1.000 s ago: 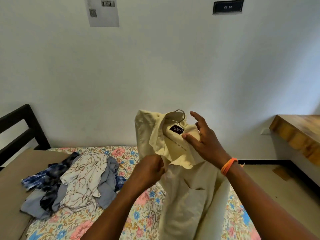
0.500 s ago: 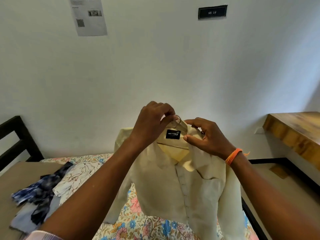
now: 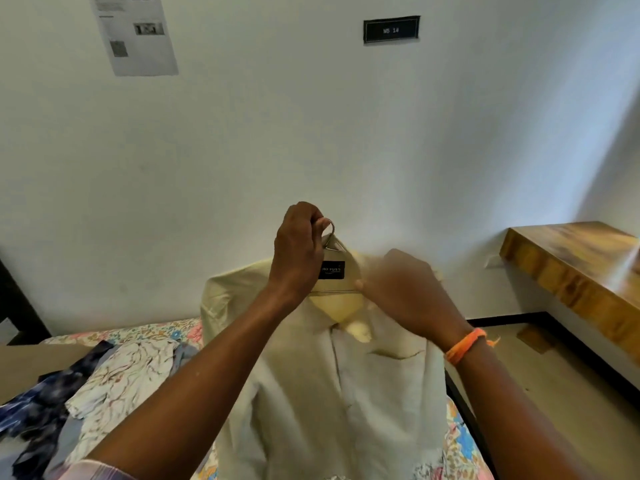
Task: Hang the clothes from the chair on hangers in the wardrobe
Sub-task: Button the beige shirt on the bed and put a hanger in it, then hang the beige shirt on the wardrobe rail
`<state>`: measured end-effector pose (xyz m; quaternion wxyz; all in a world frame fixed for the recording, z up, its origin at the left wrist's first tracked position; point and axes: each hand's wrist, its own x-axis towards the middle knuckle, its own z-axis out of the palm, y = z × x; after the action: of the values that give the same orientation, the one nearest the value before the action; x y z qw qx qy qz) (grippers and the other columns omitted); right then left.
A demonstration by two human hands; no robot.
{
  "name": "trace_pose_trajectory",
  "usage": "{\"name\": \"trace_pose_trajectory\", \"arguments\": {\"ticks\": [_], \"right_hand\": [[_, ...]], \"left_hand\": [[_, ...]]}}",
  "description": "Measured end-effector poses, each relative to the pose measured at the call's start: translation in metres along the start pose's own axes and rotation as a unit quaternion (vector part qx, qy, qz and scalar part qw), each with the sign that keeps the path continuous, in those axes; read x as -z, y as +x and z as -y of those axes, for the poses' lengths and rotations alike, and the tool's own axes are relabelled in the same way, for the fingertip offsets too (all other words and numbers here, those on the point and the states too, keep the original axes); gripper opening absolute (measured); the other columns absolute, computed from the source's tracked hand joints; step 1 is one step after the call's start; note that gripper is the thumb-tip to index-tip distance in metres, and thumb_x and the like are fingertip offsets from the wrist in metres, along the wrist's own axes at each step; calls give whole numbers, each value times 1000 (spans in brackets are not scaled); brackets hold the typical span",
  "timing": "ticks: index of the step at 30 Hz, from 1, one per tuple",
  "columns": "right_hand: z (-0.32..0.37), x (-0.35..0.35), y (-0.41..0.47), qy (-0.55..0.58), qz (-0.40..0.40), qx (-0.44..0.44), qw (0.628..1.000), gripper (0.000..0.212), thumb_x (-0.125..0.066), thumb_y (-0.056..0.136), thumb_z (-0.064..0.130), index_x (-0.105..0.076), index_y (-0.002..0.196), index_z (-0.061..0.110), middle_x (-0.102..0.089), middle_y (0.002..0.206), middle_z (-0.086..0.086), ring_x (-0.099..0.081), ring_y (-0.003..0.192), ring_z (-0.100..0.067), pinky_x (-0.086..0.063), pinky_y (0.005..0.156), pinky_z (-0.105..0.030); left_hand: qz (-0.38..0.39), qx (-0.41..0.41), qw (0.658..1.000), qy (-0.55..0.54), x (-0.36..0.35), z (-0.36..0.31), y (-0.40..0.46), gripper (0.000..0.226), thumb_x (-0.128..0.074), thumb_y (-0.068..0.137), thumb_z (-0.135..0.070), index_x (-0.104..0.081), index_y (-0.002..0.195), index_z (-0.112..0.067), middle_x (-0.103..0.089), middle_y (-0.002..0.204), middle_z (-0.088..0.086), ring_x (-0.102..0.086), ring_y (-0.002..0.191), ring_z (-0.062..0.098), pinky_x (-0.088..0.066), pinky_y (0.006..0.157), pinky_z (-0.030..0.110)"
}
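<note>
A pale yellow shirt [image 3: 322, 393] hangs in front of me on a thin metal hanger [image 3: 331, 237], with a dark label inside the collar. My left hand [image 3: 299, 249] grips the hanger's hook at the top and holds the shirt up. My right hand [image 3: 405, 296], blurred by motion, pinches the shirt's collar on the right side near the hanger bar. An orange band circles my right wrist. No wardrobe or chair shows in this view.
A pile of clothes [image 3: 86, 386] lies on the floral bedsheet [image 3: 145, 332] at lower left. A dark bed frame [image 3: 20, 306] stands at far left. A wooden desk [image 3: 575, 265] juts from the right wall. The white wall carries a paper notice [image 3: 135, 32] and a dark plate [image 3: 391, 29].
My left hand moved from the shirt's front up to the hanger hook and lifted the shirt. The shirt now hangs open and straight. My right hand stayed at the collar.
</note>
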<state>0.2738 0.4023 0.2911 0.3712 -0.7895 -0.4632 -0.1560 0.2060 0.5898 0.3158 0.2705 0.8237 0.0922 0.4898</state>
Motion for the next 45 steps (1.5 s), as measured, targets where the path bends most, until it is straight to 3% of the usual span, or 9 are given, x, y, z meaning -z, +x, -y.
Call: {"name": "trace_pose_trajectory", "arguments": {"ticks": [4, 8, 14, 20, 25, 33, 40, 43, 45], "right_hand": [[1, 36, 19, 65, -121, 2, 990, 17, -72, 88, 32, -75, 89, 15, -63, 91, 2, -66, 79, -7, -55, 67, -28], [21, 42, 35, 49, 35, 0, 998, 47, -70, 92, 23, -56, 137, 18, -64, 122, 2, -63, 105, -5, -53, 85, -19], [51, 51, 13, 46, -90, -12, 995, 23, -65, 95, 14, -67, 118, 15, -70, 105, 8, -63, 88, 3, -47, 79, -17], [67, 99, -29, 13, -155, -131, 979, 5, -66, 93, 16, -71, 95, 15, -73, 92, 3, -67, 87, -13, -53, 80, -34], [93, 138, -83, 6, -195, -185, 963, 10, -67, 94, 22, -71, 96, 13, -73, 88, 1, -67, 82, -14, -57, 80, -39], [129, 193, -187, -15, -274, -231, 933, 14, -60, 99, 20, -69, 88, 19, -68, 80, 6, -61, 73, -8, -50, 70, -23], [175, 259, -315, -103, -284, -286, 909, 15, -59, 98, 16, -73, 94, 16, -70, 85, 7, -61, 79, -2, -48, 77, -25], [202, 289, -372, -147, -244, -303, 909, 19, -60, 97, 15, -72, 97, 30, -73, 88, 21, -64, 87, 6, -49, 80, -16], [220, 311, -408, -139, -266, -315, 900, 17, -58, 97, 22, -73, 103, 30, -74, 97, 23, -67, 98, 3, -50, 87, -16]], "left_hand": [[25, -38, 997, -54, 0, -16, 7, 10, -64, 95, -13, -58, 87, -12, -60, 81, -5, -56, 74, 6, -45, 66, 17], [81, -55, 988, -121, -3, -44, 11, 10, -66, 95, -19, -65, 87, -12, -67, 80, -4, -63, 74, 7, -49, 64, 20], [126, -68, 971, -193, 10, -72, 14, 14, -68, 92, -28, -62, 90, -16, -61, 83, -10, -57, 76, 1, -39, 66, 9], [-45, -213, 974, -65, 45, -17, -25, 33, -70, 90, -40, -59, 102, -11, -59, 101, 8, -55, 94, 30, -44, 82, 43], [75, -258, 963, -24, 26, 14, -64, 57, -66, 86, -48, -56, 125, -8, -56, 119, 15, -57, 104, 34, -52, 82, 47], [51, -428, 902, -12, 9, -77, -74, 16, -63, 92, -9, -68, 107, -7, -69, 104, 13, -65, 77, 33, -45, 64, 38], [337, -271, 869, -240, 13, -206, -104, 25, -46, 99, -25, -65, 93, -10, -60, 93, 4, -55, 89, 21, -36, 75, 27], [507, -171, 802, -266, 14, -263, -123, 21, -46, 103, -22, -64, 94, -13, -61, 92, 0, -54, 88, 14, -39, 71, 27], [563, -194, 753, -279, 14, -299, -141, 20, -47, 102, -16, -64, 90, -13, -60, 89, -1, -54, 86, 13, -42, 72, 25]]}}
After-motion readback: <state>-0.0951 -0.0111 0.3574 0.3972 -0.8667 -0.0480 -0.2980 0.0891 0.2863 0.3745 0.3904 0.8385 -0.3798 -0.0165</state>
